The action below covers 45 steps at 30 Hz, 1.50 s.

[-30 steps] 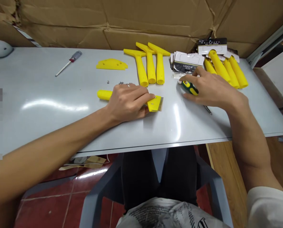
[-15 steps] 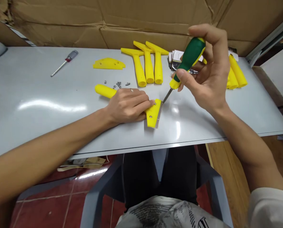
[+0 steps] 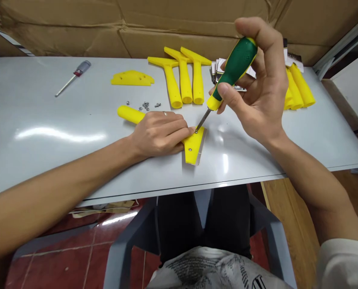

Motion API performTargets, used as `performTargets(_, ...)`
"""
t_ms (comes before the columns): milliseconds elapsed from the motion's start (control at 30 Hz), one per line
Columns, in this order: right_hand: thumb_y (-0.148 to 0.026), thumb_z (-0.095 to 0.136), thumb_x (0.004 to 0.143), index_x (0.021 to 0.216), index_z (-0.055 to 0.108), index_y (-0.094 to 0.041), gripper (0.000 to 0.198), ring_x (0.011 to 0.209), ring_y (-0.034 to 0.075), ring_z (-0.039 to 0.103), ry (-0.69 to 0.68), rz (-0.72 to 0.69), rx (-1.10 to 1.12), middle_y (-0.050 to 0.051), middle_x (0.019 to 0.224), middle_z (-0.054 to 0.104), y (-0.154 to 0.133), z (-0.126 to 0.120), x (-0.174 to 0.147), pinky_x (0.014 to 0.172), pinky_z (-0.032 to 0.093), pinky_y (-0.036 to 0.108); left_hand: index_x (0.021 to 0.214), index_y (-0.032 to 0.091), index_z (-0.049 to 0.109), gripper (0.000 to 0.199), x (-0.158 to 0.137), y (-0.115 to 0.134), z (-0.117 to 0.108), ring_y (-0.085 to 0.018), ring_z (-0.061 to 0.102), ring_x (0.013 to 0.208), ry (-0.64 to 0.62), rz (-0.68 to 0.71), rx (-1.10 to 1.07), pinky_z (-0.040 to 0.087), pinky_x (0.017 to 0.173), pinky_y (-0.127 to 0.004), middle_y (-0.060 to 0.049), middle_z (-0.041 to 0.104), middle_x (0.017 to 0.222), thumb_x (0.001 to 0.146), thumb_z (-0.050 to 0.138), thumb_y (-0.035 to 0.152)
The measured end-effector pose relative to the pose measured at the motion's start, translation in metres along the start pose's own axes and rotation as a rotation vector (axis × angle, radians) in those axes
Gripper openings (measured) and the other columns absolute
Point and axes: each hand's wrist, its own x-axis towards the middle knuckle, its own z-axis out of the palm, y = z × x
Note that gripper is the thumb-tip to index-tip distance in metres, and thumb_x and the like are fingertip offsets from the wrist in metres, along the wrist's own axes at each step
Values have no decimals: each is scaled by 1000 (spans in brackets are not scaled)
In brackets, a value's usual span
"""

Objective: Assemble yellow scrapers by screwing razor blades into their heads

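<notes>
My left hand [image 3: 162, 134] is wrapped round a yellow scraper [image 3: 193, 150] and presses it to the table, its handle end showing beyond my knuckles. A thin metal blade [image 3: 202, 146] sticks out along the scraper's right edge. Two screws show in the yellow head; a fingertip of my left hand lies beside the upper one. My right hand [image 3: 261, 92] grips a green and yellow screwdriver [image 3: 237, 60], tilted, with its tip on that upper screw. The lower screw [image 3: 190, 149] sits in the head, uncovered.
Behind my hands lie several loose screws [image 3: 145, 105], yellow cover plates [image 3: 132, 78] and three yellow scraper handles [image 3: 185, 80]. A second screwdriver [image 3: 73, 78] lies at the left. More yellow handles [image 3: 300, 88] rest at the right, and small packets [image 3: 217, 68] lie behind my right hand. Cardboard [image 3: 179, 24] stands along the back.
The screwdriver tip has moved left from the blade edge onto the upper screw, carried by my right hand. My left hand keeps its hold on the scraper. The view has shifted slightly.
</notes>
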Motion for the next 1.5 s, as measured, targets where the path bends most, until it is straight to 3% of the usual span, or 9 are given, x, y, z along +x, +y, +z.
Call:
performTargets(200,-68,75,111,158,51,-30,65,129,23,76,78,-63,101,9,185,55,-3,11,1,67,64,35,92,23,71,27,-7,-2,1,-15,71,61,-77,-45,-19,46,57,-30,2,73,75,118,74,19)
performTargets(367,-98,58,112,172,49,-40,84,118,22,80,11,-10,-66,3,195,43,7,7,-1,97,74,39,96,24,74,24,-10,-3,0,-16,74,65,-152,-26,-3,49,60,-31,1,74,77,120,75,23)
performTargets(567,-95,51,115,188,38,-54,85,134,32,80,-122,24,-161,3,191,52,16,-1,-3,107,75,50,92,23,74,29,-5,-2,-1,-15,73,65,-125,35,55,51,61,-31,1,73,77,121,73,21)
performTargets(767,-94,71,106,184,44,-49,94,148,37,78,-88,91,-23,7,178,65,16,-3,-2,111,77,53,91,22,73,29,2,1,-2,-14,72,63,-39,60,66,52,59,-28,2,73,76,120,74,18)
performTargets(900,-78,75,109,178,49,-44,81,151,36,79,-69,72,34,4,192,52,14,-6,-1,109,79,49,94,23,76,28,-5,0,-1,-16,73,64,-150,2,73,52,61,-30,1,73,76,122,72,25)
performTargets(1033,-66,78,108,172,55,-42,73,134,30,81,-34,20,-20,1,198,44,15,-6,0,113,78,48,92,23,74,29,-4,-1,-1,-16,70,64,-65,16,-20,46,60,-31,2,72,75,121,75,21)
performTargets(1300,-48,84,104,136,50,-34,49,145,30,80,-12,-91,315,6,158,70,8,5,12,120,75,47,95,23,75,26,-1,-3,-3,-15,71,64,-55,35,-52,48,59,-30,3,73,76,120,75,18)
performTargets(1400,-38,93,91,127,49,-35,57,126,29,85,70,-50,332,4,142,75,2,5,12,119,76,50,95,24,76,25,-5,-4,-2,-14,71,63,-123,-9,-74,48,58,-30,3,72,74,120,76,20)
performTargets(1500,-47,85,96,139,60,-35,52,119,31,85,94,-18,188,4,159,73,-3,2,9,111,77,51,93,24,77,29,-7,-6,-2,-15,71,62,-228,-3,-25,51,57,-31,1,73,75,121,70,24)
